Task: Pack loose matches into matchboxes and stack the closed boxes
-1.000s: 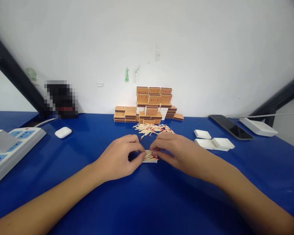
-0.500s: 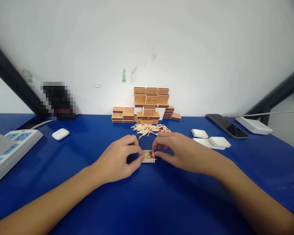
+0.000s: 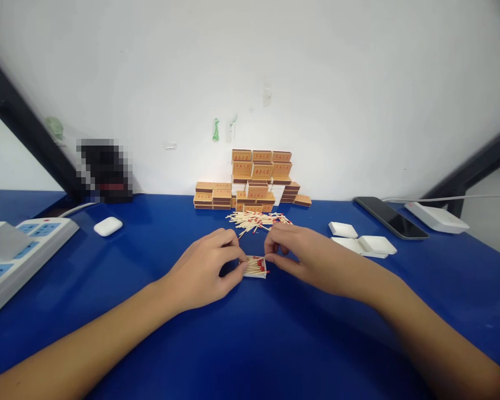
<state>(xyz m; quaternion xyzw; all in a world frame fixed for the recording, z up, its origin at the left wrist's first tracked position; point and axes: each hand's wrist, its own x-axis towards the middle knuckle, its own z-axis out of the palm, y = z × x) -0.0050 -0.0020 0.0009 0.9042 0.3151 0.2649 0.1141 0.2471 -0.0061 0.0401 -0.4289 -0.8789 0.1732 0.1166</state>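
Note:
A small white matchbox tray (image 3: 255, 275) lies on the blue table, filled with matchsticks (image 3: 256, 266) whose red heads mostly point right. One red head pokes past the tray's right end. My left hand (image 3: 208, 269) grips the tray's left end between thumb and fingers. At the tray's upper right corner, my right hand (image 3: 298, 253) is closed in a pinch on what looks like a thin pale matchstick, mostly hidden by the fingertips. Just beyond both hands is a loose pile of red-tipped matches (image 3: 254, 220).
Orange matchboxes (image 3: 261, 169) stand stacked against the wall. Several white trays (image 3: 377, 244) lie to the right, near a black phone (image 3: 389, 216) and a white box (image 3: 436, 216). At left are a power strip (image 3: 29, 255) and a white earbud case (image 3: 108, 226).
The whole view has shifted slightly. My right thumb and fingers have come together and risen a little at the tray's right end. My left hand keeps its place on the tray.

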